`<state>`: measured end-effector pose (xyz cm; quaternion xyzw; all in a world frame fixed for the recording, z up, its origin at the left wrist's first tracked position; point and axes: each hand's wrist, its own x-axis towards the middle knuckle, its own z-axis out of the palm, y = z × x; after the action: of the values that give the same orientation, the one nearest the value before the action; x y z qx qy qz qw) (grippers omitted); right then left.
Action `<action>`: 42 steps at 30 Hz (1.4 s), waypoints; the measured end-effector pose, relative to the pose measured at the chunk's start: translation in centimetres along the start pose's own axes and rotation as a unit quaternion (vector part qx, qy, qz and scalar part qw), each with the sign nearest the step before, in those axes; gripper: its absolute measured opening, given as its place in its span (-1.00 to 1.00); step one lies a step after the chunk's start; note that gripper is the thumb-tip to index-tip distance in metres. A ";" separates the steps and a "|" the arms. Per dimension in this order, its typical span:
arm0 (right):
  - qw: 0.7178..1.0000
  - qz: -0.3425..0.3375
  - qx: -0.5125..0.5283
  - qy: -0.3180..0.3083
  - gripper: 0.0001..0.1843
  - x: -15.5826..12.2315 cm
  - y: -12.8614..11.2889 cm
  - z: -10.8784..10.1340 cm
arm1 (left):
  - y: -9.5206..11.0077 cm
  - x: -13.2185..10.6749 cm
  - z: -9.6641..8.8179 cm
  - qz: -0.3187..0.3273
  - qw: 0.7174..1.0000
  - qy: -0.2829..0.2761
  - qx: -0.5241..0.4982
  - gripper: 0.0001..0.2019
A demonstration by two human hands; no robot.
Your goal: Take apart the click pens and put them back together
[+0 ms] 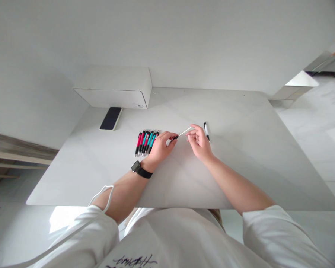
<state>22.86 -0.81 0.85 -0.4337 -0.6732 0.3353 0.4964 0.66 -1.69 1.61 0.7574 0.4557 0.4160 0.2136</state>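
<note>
Black pen part (174, 138) is pinched in left hand (162, 146)

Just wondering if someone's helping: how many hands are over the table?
2: the left hand, holding a slender black piece beside the colored pens; the right hand, beside the white-barreled pen.

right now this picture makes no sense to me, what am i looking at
No machine here, just a person's two bare hands. The single picture comes from a camera worn on the head, looking forward and down. The left hand, with a black watch on its wrist, pinches a slim dark piece from which a thin white rod points toward the right hand; whether that hand touches it is hard to tell. On the white table lie a row of red and teal pens, a black-and-white pen, a phone and a white box.
</note>
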 end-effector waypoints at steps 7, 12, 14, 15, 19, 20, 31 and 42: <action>0.993 -0.074 -0.080 -0.046 -0.58 0.1 -1.0 -0.4 | -0.1 0.0 -0.1 -0.010 1.000 -0.012 0.004 -0.83; 0.988 -0.086 -0.122 -0.033 -0.54 0.8 -0.9 -1.6 | -0.1 0.1 -0.2 -0.021 1.000 -0.019 -0.001 -0.84; 0.985 -0.066 -0.158 0.000 -0.55 1.3 -0.4 -2.5 | -0.1 0.0 -0.1 -0.027 0.999 -0.020 -0.002 -0.84; 0.981 -0.057 -0.184 0.012 -0.57 1.5 -0.2 -3.0 | -0.1 0.0 -0.1 -0.029 0.999 -0.021 -0.001 -0.84; 0.953 -0.043 -0.300 0.002 -0.66 2.1 0.8 -4.3 | -0.3 0.0 0.2 -0.032 0.999 -0.018 -0.001 -0.83; 0.944 -0.039 -0.327 -0.014 -0.68 2.1 1.0 -4.4 | -0.3 0.0 0.2 -0.033 0.999 -0.015 -0.003 -0.82; 0.853 0.054 -0.503 -0.125 -0.64 1.2 1.0 -3.2 | -0.5 -0.1 0.2 -0.016 0.998 -0.057 0.010 -0.82; 0.942 -0.049 -0.324 -0.065 -0.70 1.3 0.1 -3.4 | -0.2 -0.5 0.5 0.033 0.987 -0.136 0.083 -0.67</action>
<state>25.96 0.50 2.27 -0.5146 -0.7969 0.1015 0.2998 0.81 -2.00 0.98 0.8366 0.4304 0.2762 0.1963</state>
